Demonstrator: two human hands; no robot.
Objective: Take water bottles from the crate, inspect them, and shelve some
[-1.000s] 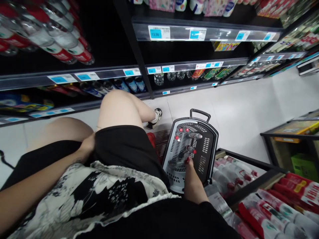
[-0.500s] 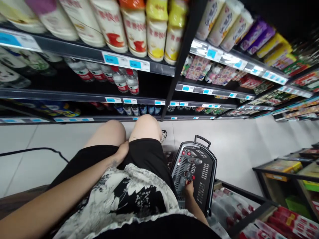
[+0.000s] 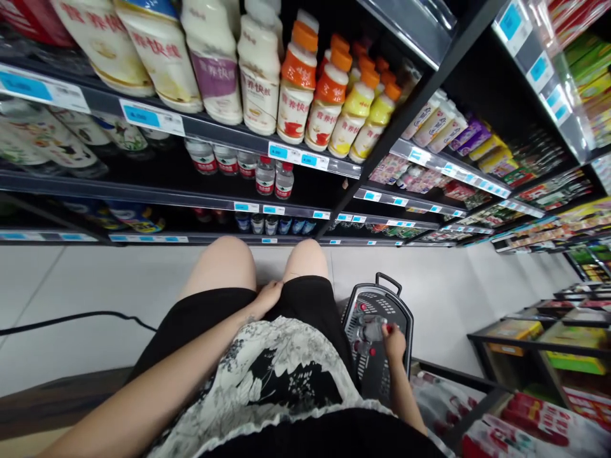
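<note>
My right hand (image 3: 394, 342) is over the black shopping basket (image 3: 409, 318) on the floor, its fingers closed at the red-capped end of a clear plastic water bottle (image 3: 372, 329). The bottle lies tilted inside the basket. Beside it is another red-capped water bottle (image 3: 363, 348), and a red cap (image 3: 363, 306) shows farther up. Low in my lap, my left hand (image 3: 268, 298) is closed at the hem of the black shorts (image 3: 238, 305); its fingertips are partly hidden.
Shelves ahead hold milk-drink bottles (image 3: 258, 76) and red-capped water bottles (image 3: 274, 178). Several price tags line the shelf edge (image 3: 229, 130). At the right stands a low display rack (image 3: 482, 407) with packed goods. A black cable (image 3: 95, 315) runs at the left.
My right hand has shifted up and right within the basket, and the bottle at it now lies across the middle. The view has tilted, showing more of the upper shelves. My left hand stays in my lap.
</note>
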